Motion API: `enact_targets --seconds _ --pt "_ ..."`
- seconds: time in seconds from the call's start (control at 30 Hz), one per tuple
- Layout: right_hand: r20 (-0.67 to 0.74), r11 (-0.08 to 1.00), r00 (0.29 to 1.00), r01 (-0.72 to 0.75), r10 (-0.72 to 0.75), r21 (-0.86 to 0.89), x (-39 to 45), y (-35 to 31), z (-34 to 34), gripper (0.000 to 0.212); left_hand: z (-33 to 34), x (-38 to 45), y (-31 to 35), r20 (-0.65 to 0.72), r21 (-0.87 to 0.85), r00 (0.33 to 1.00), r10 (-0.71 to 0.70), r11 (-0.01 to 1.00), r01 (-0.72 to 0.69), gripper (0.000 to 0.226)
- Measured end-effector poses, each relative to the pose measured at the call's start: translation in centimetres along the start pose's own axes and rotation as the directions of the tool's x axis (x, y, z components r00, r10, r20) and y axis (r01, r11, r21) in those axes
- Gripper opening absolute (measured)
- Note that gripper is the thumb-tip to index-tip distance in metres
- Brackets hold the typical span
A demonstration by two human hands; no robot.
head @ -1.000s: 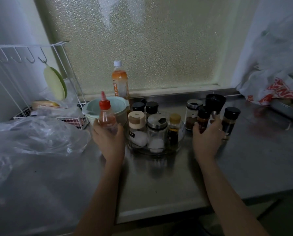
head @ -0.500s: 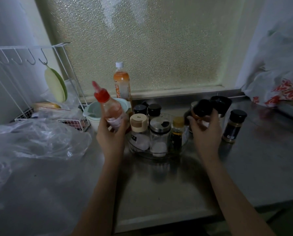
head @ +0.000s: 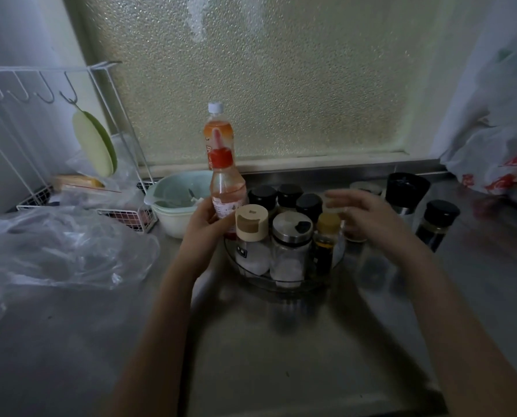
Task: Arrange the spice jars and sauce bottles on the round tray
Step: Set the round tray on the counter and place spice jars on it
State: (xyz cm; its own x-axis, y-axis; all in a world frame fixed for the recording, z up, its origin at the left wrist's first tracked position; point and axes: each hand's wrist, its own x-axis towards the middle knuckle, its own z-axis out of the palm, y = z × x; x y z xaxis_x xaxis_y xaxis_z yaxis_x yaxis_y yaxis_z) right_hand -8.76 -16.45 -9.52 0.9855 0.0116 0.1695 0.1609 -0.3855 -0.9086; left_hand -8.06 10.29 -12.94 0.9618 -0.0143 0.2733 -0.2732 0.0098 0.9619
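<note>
A clear round tray (head: 281, 285) stands on the steel counter and holds several jars. At its front are a beige-lid jar (head: 251, 227), a steel-lid jar (head: 291, 231) and a small yellow-cap dark bottle (head: 327, 239). Three black-lid jars (head: 309, 203) stand behind them. My left hand (head: 204, 228) grips a red-capped squeeze bottle (head: 225, 191) upright at the tray's left edge. My right hand (head: 368, 219) hovers blurred over the tray's right side, fingers spread and empty. Off the tray to the right stand a black grinder (head: 406, 192), a black-lid jar (head: 439, 222) and a jar (head: 366, 188) partly hidden behind my right hand.
An orange drink bottle (head: 218, 130) stands at the window sill behind the tray. A pale green bowl (head: 176, 203) sits left of the tray, beside a white wire rack (head: 40, 94). Crumpled clear plastic (head: 55, 245) covers the left counter. A white and red bag (head: 497, 164) lies far right.
My left hand lifted the squeeze bottle and brought it right, to the tray's edge. My right hand carried a black-lid jar onto the tray and let it go.
</note>
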Motion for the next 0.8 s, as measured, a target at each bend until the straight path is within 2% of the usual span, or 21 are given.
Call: enact_targets --seconds 0.07,0.1,0.2,0.3,0.37,0.43,0.53,0.63,0.7,0.8 --pt "-0.07 1.0 0.998 0.004 -0.005 -0.01 2.0 -0.5 0.1 0.038 0.0 0.1 -0.2 0.04 0.016 0.999 -0.008 1.0 0.008 0.039" --pt "-0.048 0.999 0.999 0.0 -0.002 -0.04 3.0 -0.8 0.4 0.034 0.1 0.1 -0.2 0.054 0.025 0.998 -0.011 1.0 0.01 0.039" --pt "0.15 0.988 0.988 -0.001 0.024 -0.153 5.9 -2.0 1.7 0.026 0.1 0.0 -0.2 0.066 0.039 0.998 -0.004 0.999 0.001 0.04" --pt "0.314 0.968 0.947 0.013 0.07 -0.252 7.6 -2.8 2.9 0.029 -0.1 0.0 -0.2 0.047 0.03 0.999 0.011 0.999 -0.013 0.042" --pt "0.369 0.933 0.923 0.034 0.109 -0.359 8.4 -2.9 3.3 0.029 0.0 -0.2 -0.2 0.052 0.033 0.999 0.012 0.999 -0.014 0.042" --pt "0.427 0.887 0.887 0.048 0.173 -0.459 9.1 -2.6 3.8 0.02 0.2 -0.3 -0.3 0.072 0.048 0.997 0.002 0.999 -0.005 0.041" --pt "0.466 0.835 0.856 0.078 0.225 -0.545 9.9 -2.4 4.7 0.034 0.4 -0.2 -0.5 0.083 0.053 0.996 -0.014 0.999 0.01 0.041" --pt "0.508 0.872 0.835 0.074 0.21 -0.483 9.6 -2.5 4.4 0.039 0.3 -0.2 -0.6 0.087 0.062 0.996 -0.013 0.998 0.007 0.039" --pt "0.557 0.937 0.81 0.027 0.183 -0.347 9.1 -2.0 3.5 0.037 0.3 -0.3 -0.5 0.086 0.056 0.996 -0.011 0.998 0.007 0.038" --pt "0.488 0.981 0.856 -0.109 0.174 -0.161 8.9 -0.4 2.4 0.026 0.5 -0.2 -0.3 0.07 -0.005 0.997 -0.02 1.0 0.021 0.035"
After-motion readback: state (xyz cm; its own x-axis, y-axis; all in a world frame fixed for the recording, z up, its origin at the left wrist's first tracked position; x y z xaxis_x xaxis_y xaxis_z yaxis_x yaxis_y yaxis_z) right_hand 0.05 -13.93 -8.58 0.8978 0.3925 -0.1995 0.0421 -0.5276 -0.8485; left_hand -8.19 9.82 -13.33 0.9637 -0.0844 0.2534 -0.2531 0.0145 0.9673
